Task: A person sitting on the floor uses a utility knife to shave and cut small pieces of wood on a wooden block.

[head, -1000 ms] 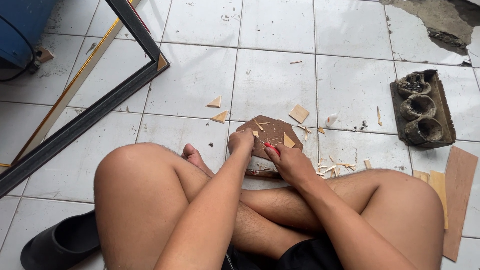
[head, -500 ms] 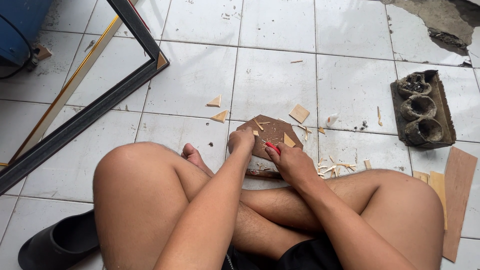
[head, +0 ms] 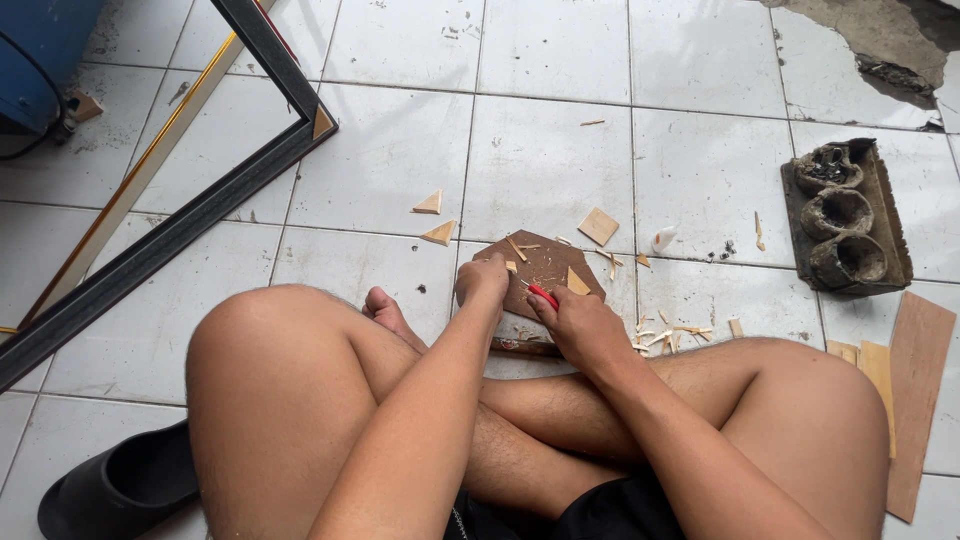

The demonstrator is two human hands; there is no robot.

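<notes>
I sit cross-legged on a white tiled floor. A brown cutting board (head: 550, 265) lies in front of my legs, strewn with wood shavings. My left hand (head: 484, 283) is closed over a small wooden piece at the board's left edge; the piece itself is mostly hidden. My right hand (head: 583, 328) grips a red-handled knife (head: 541, 294), its tip pointing toward the left hand. Small triangular wood pieces (head: 432, 204) and a square wood piece (head: 598, 226) lie on the tiles just beyond the board.
A black frame with a gold inner edge (head: 200, 215) lies at the left. A dark mould with three round hollows (head: 845, 220) sits at the right, thin wood sheets (head: 915, 390) below it. A black sandal (head: 115, 490) is at bottom left, a blue container (head: 40, 50) top left.
</notes>
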